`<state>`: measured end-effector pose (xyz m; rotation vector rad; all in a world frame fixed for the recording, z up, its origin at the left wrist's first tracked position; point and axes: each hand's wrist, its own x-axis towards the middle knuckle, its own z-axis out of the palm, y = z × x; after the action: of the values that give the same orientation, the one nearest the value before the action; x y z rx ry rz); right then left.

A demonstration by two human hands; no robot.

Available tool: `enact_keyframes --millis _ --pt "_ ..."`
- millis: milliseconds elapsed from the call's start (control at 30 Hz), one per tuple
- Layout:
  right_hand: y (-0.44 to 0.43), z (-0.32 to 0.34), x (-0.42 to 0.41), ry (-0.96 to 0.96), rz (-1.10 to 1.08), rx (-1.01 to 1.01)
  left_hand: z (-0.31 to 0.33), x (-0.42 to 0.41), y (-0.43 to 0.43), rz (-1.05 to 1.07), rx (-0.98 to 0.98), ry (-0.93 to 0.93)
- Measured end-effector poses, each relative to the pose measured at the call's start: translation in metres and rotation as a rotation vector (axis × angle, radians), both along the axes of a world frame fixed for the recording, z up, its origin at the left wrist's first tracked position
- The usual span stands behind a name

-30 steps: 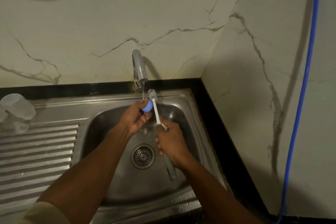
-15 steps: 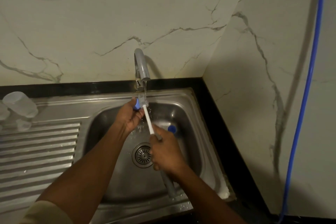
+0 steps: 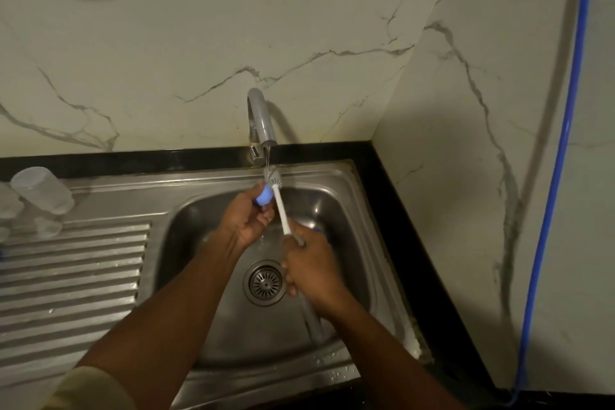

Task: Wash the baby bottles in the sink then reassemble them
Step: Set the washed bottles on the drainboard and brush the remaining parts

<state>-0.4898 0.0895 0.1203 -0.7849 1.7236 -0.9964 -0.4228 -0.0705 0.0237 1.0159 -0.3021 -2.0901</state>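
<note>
Left hand (image 3: 248,216) is raised under the curved grey metal tap (image 3: 263,120), its fingers curled round a small rounded blue bottle part (image 3: 264,198) held at the fingertips. A thin stream of water falls onto that part. Right hand (image 3: 311,268), just beside and below the left, is fisted round the long bottle brush with white shaft and grey handle (image 3: 281,206). The bristled head touches the blue part just above the left fingertips, and the grey handle end sticks out below the right wrist. Both hands are over the stainless steel sink basin (image 3: 359,210), with the round drain strainer (image 3: 265,282) directly under the right hand's knuckles. Clear plastic bottle bodies (image 3: 41,190) stand on the ribbed draining board (image 3: 73,276), well off beyond the left forearm.
</note>
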Motion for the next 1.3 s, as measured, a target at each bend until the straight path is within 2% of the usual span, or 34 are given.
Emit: enact_keyframes --millis 67,167,233,400,567,733,833,933,1067,1233,1300 --pt "-0.010 0.002 -0.005 -0.016 -0.010 -0.006 0.005 -0.004 0.004 0.003 0.004 0.008" --pt "0.006 0.002 0.007 -0.008 0.068 0.025 0.008 0.003 -0.007 0.122 0.055 0.089" --pt "0.018 0.002 0.014 -0.017 0.092 0.030 0.006 0.007 -0.010 0.121 0.047 0.084" --pt "-0.010 0.005 -0.005 -0.028 -0.014 -0.018 0.007 -0.004 0.009 0.047 -0.009 0.068" --pt "0.019 -0.001 0.009 0.008 0.089 0.035 0.005 0.005 -0.003 0.170 0.069 0.118" --pt "-0.004 0.001 -0.003 0.005 -0.017 -0.017 0.005 -0.005 0.007 0.131 0.031 0.134" --pt "0.003 0.003 0.001 0.021 0.029 -0.011 0.004 0.000 0.003 0.186 0.076 0.167" --pt "0.019 -0.001 0.008 0.050 0.070 0.008 0.004 0.004 0.001 0.182 0.097 0.130" --pt "-0.004 -0.001 -0.010 0.056 -0.019 0.001 0.008 -0.002 0.010 0.089 0.005 0.079" --pt "0.024 0.000 0.006 0.198 0.173 0.026 0.012 0.005 0.004 0.182 0.070 0.059" --pt "0.019 0.000 0.003 0.180 0.140 0.022 0.010 0.002 0.008 0.155 0.047 0.050"
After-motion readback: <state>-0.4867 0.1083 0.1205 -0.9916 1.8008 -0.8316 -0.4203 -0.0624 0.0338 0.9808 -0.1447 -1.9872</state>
